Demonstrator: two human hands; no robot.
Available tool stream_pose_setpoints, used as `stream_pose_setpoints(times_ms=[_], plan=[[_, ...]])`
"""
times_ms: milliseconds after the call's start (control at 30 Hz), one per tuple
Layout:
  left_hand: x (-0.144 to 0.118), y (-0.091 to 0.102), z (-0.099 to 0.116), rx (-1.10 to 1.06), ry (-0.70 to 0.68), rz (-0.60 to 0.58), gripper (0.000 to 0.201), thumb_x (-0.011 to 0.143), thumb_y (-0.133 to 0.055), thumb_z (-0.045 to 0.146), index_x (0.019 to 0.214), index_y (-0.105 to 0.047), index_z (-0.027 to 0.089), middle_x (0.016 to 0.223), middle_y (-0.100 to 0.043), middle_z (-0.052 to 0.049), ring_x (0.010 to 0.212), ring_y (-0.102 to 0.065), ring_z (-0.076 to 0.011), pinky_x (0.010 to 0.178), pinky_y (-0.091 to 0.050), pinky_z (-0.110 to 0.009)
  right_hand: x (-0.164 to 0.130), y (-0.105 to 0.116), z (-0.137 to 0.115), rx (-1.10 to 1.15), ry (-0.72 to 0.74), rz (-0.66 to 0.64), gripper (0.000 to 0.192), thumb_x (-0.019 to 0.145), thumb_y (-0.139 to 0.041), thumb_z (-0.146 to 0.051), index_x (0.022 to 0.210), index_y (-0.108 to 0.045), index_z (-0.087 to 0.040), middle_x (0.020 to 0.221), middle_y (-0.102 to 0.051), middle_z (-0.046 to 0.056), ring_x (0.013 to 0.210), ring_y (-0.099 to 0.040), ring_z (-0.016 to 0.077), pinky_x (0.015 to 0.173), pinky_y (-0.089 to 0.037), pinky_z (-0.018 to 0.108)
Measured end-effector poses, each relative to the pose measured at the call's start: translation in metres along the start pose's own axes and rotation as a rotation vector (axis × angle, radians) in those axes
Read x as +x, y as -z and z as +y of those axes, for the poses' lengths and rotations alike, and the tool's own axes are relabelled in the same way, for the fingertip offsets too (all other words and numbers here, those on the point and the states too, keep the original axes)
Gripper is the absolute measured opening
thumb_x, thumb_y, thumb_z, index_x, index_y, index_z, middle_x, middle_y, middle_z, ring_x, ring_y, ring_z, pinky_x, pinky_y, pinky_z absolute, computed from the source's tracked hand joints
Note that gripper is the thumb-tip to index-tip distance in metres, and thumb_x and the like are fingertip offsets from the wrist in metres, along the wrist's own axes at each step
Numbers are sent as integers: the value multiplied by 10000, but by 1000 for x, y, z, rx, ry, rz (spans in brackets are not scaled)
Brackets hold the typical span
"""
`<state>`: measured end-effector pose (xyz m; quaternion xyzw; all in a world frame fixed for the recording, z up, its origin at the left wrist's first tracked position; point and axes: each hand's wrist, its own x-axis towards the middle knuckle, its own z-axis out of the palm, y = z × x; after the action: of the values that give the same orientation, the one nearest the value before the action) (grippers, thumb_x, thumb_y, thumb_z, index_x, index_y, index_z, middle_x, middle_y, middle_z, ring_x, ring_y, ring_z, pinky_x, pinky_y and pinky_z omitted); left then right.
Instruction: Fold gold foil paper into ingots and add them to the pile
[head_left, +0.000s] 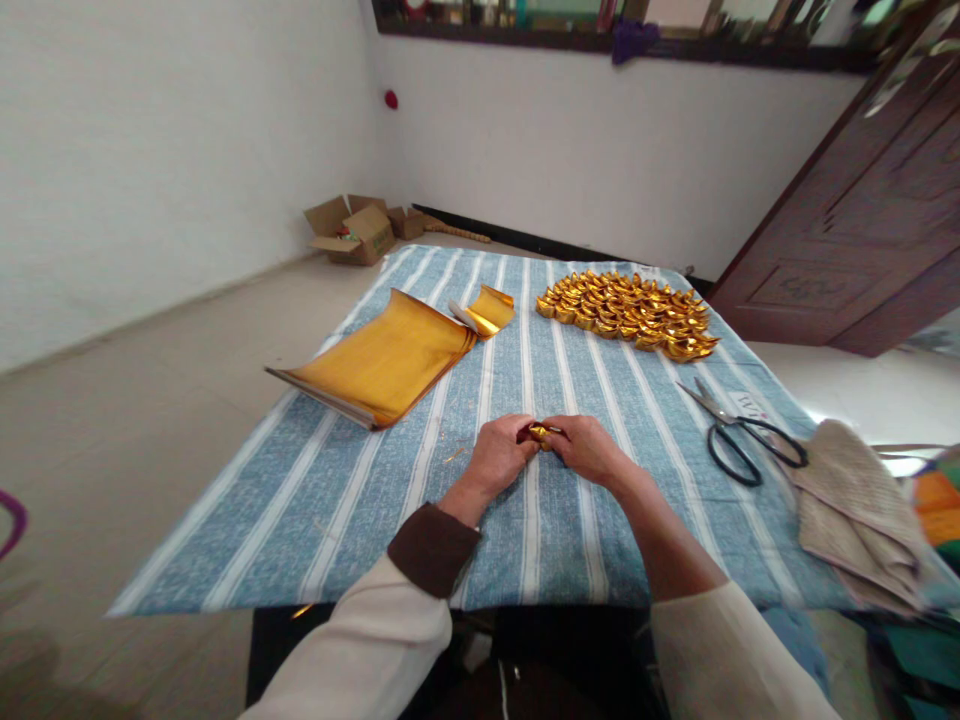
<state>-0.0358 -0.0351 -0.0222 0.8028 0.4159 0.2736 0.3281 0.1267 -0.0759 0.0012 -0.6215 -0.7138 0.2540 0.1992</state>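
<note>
We work over a blue-and-white striped cloth point(360, 500) spread across the table, and on it the largest thing is a stack of gold foil sheets point(382, 362) lying to the left, its far edge curling up, with a smaller curled piece of gold foil point(491, 308) just beyond it. Farther back on the right sits a tight cluster of folded gold ingots point(630, 312), shiny and boat-shaped. Black-handled scissors point(739, 432) lie on the right side of the cloth, near a folded beige towel point(855, 505) at the table's edge. Nothing lies between these and our hands. The small gold foil piece point(538, 433) we hold is crumpled and glinting, at the cloth's near middle. Our left hand point(499, 460) and right hand point(589, 450) meet around it, fingers curled closed, pinching it between their fingertips.
</note>
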Motion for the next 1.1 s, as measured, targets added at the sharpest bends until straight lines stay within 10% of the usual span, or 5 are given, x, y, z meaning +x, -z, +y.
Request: stream_pose_setpoints(times_ms=[733,1100], plan=[[-1,-2,1,18,-19,46,65,750,-659,118,756,-666,182,745,-639,3,735,-589,-166,696,-398,-262,-1,-3,-2,-67,-6,21,203,915,-511,-187,942,-712,-203,914,-743,50,833,-644,178,703,-379,245],[0,-7,-4,-314,131,124,181,649,-648,64,776,-688,187,771,-692,20,758,-669,-163,745,-506,-269,-3,-3,4,35,46,93,242,913,-496,-249,753,-668,-187,697,-657,14,661,-572,140,610,-344,242]])
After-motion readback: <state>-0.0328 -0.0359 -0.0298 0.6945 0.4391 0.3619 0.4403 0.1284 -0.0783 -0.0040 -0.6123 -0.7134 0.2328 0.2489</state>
